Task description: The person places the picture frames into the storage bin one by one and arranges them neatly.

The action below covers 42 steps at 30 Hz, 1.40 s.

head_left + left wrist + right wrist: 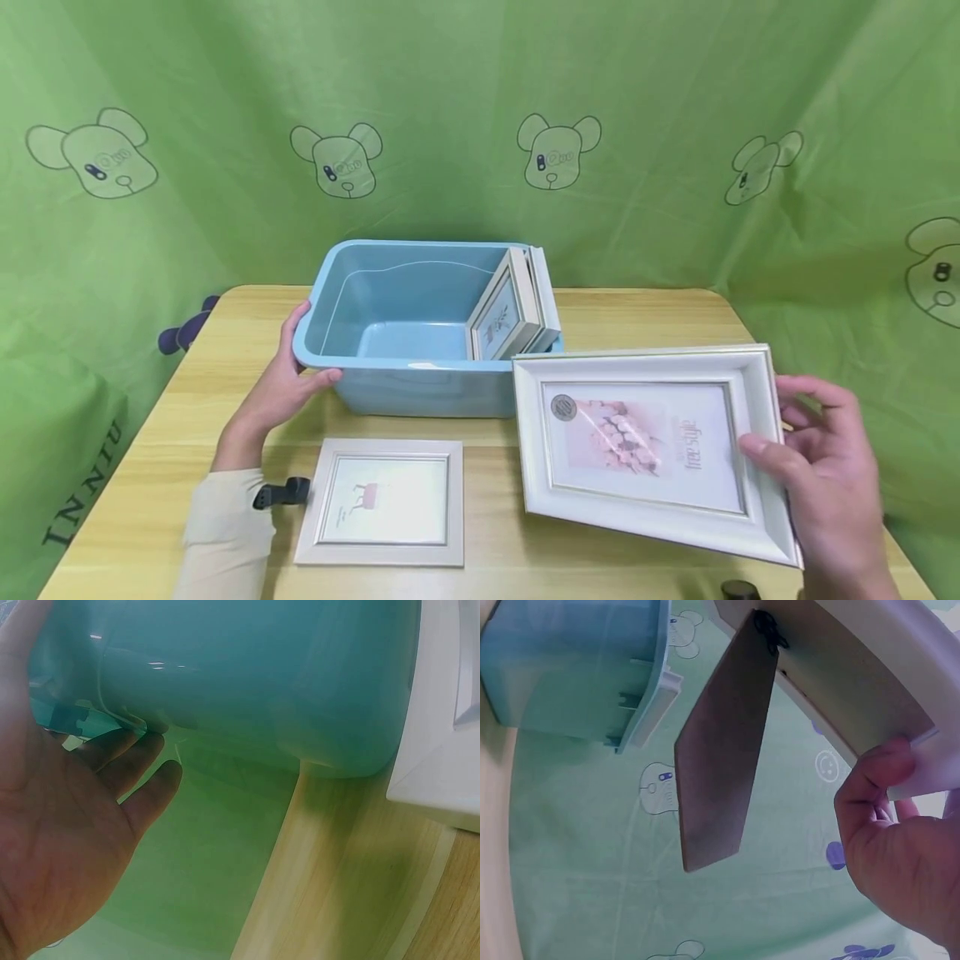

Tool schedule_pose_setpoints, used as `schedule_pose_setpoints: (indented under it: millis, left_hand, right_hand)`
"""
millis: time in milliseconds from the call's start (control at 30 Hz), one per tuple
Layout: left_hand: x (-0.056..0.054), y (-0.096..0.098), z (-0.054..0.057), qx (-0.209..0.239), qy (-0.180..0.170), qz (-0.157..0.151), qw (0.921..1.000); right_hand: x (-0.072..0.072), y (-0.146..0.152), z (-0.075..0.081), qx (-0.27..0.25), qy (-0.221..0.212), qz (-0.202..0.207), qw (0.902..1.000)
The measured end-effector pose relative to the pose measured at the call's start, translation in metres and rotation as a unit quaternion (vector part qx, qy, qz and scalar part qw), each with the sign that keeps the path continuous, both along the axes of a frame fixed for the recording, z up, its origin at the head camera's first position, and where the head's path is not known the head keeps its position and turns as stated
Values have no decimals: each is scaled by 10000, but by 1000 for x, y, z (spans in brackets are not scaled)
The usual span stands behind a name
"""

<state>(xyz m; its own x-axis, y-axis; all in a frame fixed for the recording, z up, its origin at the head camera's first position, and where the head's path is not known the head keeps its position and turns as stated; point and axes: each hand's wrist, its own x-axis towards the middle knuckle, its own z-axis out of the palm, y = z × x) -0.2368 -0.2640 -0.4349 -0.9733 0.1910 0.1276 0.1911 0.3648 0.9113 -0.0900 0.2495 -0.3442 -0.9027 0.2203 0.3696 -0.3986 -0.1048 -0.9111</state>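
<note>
My left hand [277, 390] grips the left rim of a blue plastic bin [431, 390], thumb at the front and fingers around the side. Its curled fingers also show in the left wrist view. A large white picture frame [645, 442] is held up by my right hand [832, 467], which pinches its right edge. The picture has pink flowers and faces up, tilted. From behind, in the right wrist view, the easel stand [727, 750] swings away from the backing. Inside the bin, a beige picture frame [498, 321] and a white one [545, 300] lean against the right wall.
A smaller pale picture frame [455, 517] lies flat on the wooden table [217, 367], in front of the bin. A small black object [739, 590] shows at the bottom edge. A green curtain [450, 108] with bear faces hangs behind.
</note>
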Motion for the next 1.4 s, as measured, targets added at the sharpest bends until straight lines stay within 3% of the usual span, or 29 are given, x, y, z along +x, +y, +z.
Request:
schedule_pose_setpoints:
  millis: [400, 800, 1033, 1200, 1400]
  left_hand:
    - [1, 1, 2, 47, 14, -39, 10000]
    - [0, 2, 2, 121, 121, -107, 9998]
    - [0, 1, 1, 132, 150, -32, 9998]
    - [1, 1, 1, 124, 150, -35, 9998]
    - [1, 1, 1, 124, 125, -44, 9998]
  right_hand:
    - [-14, -16, 29, -303, 364, -556, 9973]
    - [-41, -39, 51, -397, 1534, -366, 9867]
    - [-52, -44, 61, -433, 1537, -350, 9865]
    - [-61, -51, 69, -306, 1341, -231, 9902]
    - [-75, -61, 76, -29, 1401, -112, 9901]
